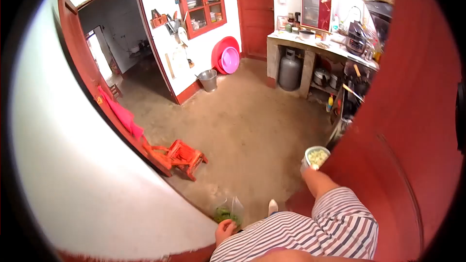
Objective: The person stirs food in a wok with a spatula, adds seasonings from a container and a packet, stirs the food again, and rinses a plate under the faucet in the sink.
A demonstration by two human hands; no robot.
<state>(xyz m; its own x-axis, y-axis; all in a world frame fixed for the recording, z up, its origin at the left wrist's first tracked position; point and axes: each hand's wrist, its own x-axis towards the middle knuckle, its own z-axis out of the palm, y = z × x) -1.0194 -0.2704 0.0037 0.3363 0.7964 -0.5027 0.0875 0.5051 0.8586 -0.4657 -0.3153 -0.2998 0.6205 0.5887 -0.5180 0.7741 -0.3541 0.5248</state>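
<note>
My right hand (308, 169), reaching forward from a striped sleeve, grips a round bowl (306, 157) by its near side. Pale chopped food (318, 156) fills the bowl. Low at the bottom of the view, my left hand (225, 231) has its fingers curled at a clear plastic bag (237, 205). Green vegetables (225, 214) show inside the bag. The exact grip of the left fingers on the bag is partly hidden.
A red door (417, 131) stands close on the right. An orange-red chair (184, 157) is by the left door. Ahead are a counter (310, 41) with a gas cylinder (290, 70) beneath it, a metal bucket (208, 80) and a pink basin (230, 60).
</note>
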